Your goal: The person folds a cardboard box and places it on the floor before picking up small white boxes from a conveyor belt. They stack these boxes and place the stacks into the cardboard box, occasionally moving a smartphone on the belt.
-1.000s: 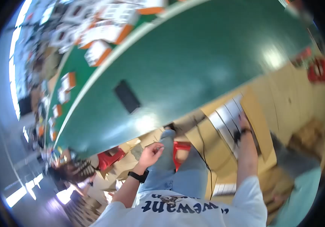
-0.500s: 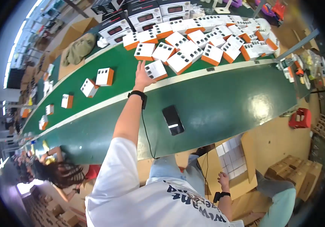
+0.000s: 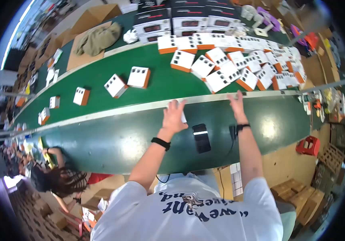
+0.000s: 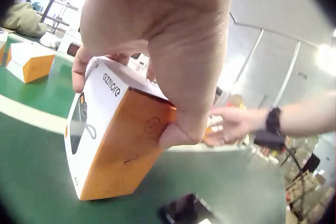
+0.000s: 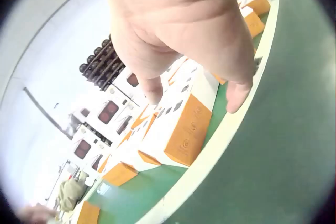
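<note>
My left hand (image 3: pixel 174 117) grips a white and orange box (image 4: pixel 118 145) marked "GIZMORE", thumb on its orange side and fingers over the far edge. In the left wrist view the box is tilted over the near green table. Most of it is hidden by the hand in the head view. My right hand (image 3: pixel 237 107), fingers spread and holding nothing, reaches over the pale strip (image 3: pixel 257 95). Just beyond its fingertips in the head view lie several similar white and orange boxes (image 3: pixel 217 81). A black phone (image 3: pixel 202 141) lies on the table between my forearms.
More boxes (image 3: pixel 139 77) are spaced along the green belt to the left. Larger clock-picture boxes (image 3: pixel 152 27) are stacked behind. A carton with white boxes (image 3: pixel 236 176) stands below the table edge. Another person (image 3: pixel 44 176) sits at the lower left; a red stool (image 3: pixel 308 145) is at right.
My left hand went from my lap up to a box on the belt, then brought it back over the near table. My right hand rose from the carton to the pale strip.
</note>
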Motion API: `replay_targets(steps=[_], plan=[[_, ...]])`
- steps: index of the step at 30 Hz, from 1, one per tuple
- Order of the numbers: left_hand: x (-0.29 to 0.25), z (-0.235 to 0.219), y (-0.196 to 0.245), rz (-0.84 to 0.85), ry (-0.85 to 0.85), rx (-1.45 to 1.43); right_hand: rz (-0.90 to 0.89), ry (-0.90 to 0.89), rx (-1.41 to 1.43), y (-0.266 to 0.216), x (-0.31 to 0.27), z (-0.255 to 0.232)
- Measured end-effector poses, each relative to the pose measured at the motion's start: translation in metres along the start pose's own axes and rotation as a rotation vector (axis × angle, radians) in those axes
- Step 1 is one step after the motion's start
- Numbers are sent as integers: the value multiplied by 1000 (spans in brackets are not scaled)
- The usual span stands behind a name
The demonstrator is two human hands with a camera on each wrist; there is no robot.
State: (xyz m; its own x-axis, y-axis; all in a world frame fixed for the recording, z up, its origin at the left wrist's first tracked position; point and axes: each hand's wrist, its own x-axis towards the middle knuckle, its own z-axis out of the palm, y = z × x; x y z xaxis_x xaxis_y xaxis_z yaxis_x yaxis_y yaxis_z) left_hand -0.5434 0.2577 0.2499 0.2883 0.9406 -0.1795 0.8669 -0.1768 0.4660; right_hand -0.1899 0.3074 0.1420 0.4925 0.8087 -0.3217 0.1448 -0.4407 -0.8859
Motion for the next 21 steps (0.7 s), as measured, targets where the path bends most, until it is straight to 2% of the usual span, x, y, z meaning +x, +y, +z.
replay_targets(steps=[1, 3, 4, 5, 7, 8, 10, 11, 12, 13, 15, 16, 17, 18, 21], plan=[[-4, 15, -9, 20, -74, -19, 19, 83, 8, 1, 28, 22], [-11, 20, -14, 66, -142, 36, 181, 1, 53, -28, 39, 49], [-5, 15, -21, 91, -44, -68, 74, -56, -74, -16, 57, 62], [-2, 9, -30, 117, 47, -178, -60, 89, -259, 18, 79, 82], [7, -3, -60, 103, 260, -326, -39, 193, 48, 19, 63, 96], [23, -12, -85, 63, 389, -357, -101, 204, -49, 14, 51, 98], [51, -25, -135, -88, 527, -229, -235, 216, -238, -7, 29, 97], [70, -27, -155, -205, 562, -234, -328, 162, -246, -12, 27, 98], [90, -26, -176, -265, 566, -235, -295, 76, -133, -23, 21, 97], [111, -21, -193, -239, 636, -144, -253, -5, -20, -38, 8, 93], [143, -5, -209, -168, 751, 27, -446, 31, -267, -46, -22, 85], [151, 6, -210, -226, 700, 22, -544, 42, -398, -49, -39, 80], [160, 10, -208, -288, 659, 17, -553, 54, -357, -66, -68, 79], [166, 11, -206, -349, 622, 14, -582, 65, -477, -66, -95, 78], [173, 4, -183, -488, 426, -105, -609, -147, -584, -51, -160, 91]])
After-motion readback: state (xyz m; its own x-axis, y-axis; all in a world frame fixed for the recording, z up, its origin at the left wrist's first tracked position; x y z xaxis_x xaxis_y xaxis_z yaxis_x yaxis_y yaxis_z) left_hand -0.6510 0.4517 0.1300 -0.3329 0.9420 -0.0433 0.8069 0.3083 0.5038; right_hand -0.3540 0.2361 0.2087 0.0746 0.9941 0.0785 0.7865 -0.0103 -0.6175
